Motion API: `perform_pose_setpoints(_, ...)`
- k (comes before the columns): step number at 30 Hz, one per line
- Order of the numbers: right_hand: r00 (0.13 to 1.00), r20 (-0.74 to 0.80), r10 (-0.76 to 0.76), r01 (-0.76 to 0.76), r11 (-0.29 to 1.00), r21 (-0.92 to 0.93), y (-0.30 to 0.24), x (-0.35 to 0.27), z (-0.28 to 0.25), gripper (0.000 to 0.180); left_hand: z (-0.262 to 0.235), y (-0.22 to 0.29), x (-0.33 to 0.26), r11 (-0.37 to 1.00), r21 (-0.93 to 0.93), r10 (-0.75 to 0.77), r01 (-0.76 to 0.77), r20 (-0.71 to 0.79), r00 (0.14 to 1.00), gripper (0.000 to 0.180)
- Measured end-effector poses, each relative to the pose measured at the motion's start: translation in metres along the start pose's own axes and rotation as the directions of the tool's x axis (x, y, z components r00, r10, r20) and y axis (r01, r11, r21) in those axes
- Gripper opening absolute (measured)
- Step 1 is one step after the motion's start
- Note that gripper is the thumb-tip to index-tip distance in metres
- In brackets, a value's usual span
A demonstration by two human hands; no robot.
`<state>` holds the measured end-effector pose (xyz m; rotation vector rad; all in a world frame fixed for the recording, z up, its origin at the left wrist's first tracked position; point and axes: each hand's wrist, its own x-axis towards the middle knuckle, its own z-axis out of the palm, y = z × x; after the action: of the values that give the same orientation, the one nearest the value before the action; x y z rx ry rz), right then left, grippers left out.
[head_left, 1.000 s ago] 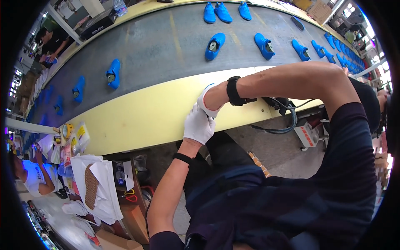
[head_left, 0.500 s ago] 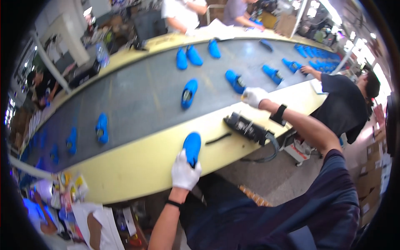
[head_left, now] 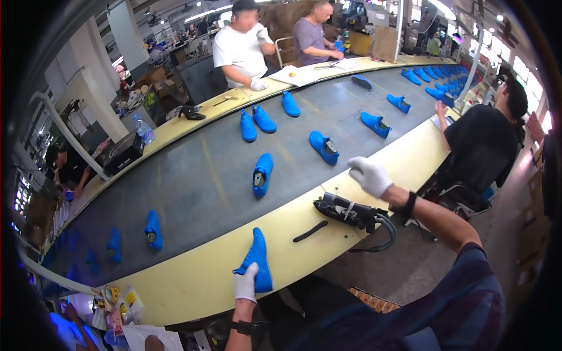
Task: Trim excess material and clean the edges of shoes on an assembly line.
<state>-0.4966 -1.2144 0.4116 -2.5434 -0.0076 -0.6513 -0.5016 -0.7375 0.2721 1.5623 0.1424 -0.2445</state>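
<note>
blue shoe gripped at the belt's near edge

the left hand, in a white glove, is closed around the heel end of a blue shoe, fingers wrapped over its lower edge. the shoe lies sole-side up, toe pointing away from the person, on the yellow border of the conveyor, just short of the grey belt. the right hand, also gloved, hangs in the air over the far side of the border, loosely curled and holding nothing that shows.

just below the right hand, a black hand tool with a thick cable rests on the yellow border, and a thin black strip lies between that tool and the held shoe. beyond the left hand, another blue shoe rides the belt, with more spaced out further along. other people stand at the far rim and to the right.

by the look of it, this is the handling step: one shoe is in the grip at the edge, between the belt and the person. the next move seems to call for a firm hold on the heel and a clear path past the black strip and tool, with the free right hand well placed to reach either.
</note>
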Motion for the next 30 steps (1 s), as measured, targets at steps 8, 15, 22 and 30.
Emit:
perform_pose_setpoints(8, 0.891, 0.387, -0.238, 0.238, 0.970, 0.047, -0.088, -0.115, 0.104, 0.035, -0.057, 0.057, 0.168, 0.914, 0.376, 0.249, -0.152, -0.224, 0.942, 0.045)
perform_pose_setpoints(15, 0.940, 0.252, -0.230, 0.253, 0.966, -0.062, -0.075, -0.134, 0.160, 0.042, -0.074, 0.038, 0.192, 0.447, 0.849, 0.290, 0.283, -0.437, 0.852, 0.090)
perform_pose_setpoints(22, 0.929, 0.291, -0.230, 0.267, 0.959, -0.096, -0.089, -0.122, 0.163, 0.043, -0.076, -0.017, 0.125, 0.102, 0.993, 0.559, -0.059, -0.009, 0.829, 0.061)
perform_pose_setpoints(30, 0.936, 0.270, -0.225, 0.268, 0.954, -0.134, -0.086, -0.129, 0.160, 0.041, -0.069, -0.016, 0.125, 0.109, 0.992, 0.546, -0.058, -0.010, 0.838, 0.063)
